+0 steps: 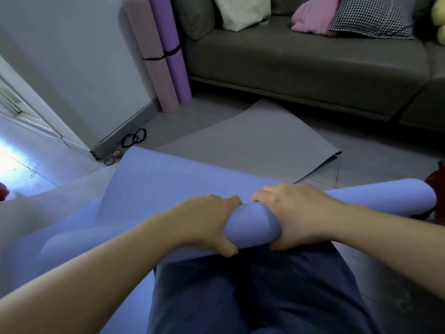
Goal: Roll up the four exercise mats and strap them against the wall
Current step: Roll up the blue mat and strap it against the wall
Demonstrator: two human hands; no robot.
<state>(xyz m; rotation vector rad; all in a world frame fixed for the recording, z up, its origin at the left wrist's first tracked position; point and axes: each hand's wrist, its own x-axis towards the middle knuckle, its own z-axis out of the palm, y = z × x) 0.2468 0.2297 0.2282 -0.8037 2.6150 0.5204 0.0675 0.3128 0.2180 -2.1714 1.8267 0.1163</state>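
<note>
A blue mat [168,179] lies partly rolled across my lap, its roll running from lower left to the right edge. My left hand [207,222] and my right hand [296,213] both grip the roll at its middle, close together. A grey mat [252,138] lies flat on the floor beyond. A pink rolled mat [154,68] and a purple rolled mat [172,51] stand upright against the wall, each with a black strap around it.
Loose black straps [133,138] lie on the floor by the skirting board. A grey sofa [301,59] with cushions fills the back right. A doorway opens at the left. A red object [437,182] sits at the right edge.
</note>
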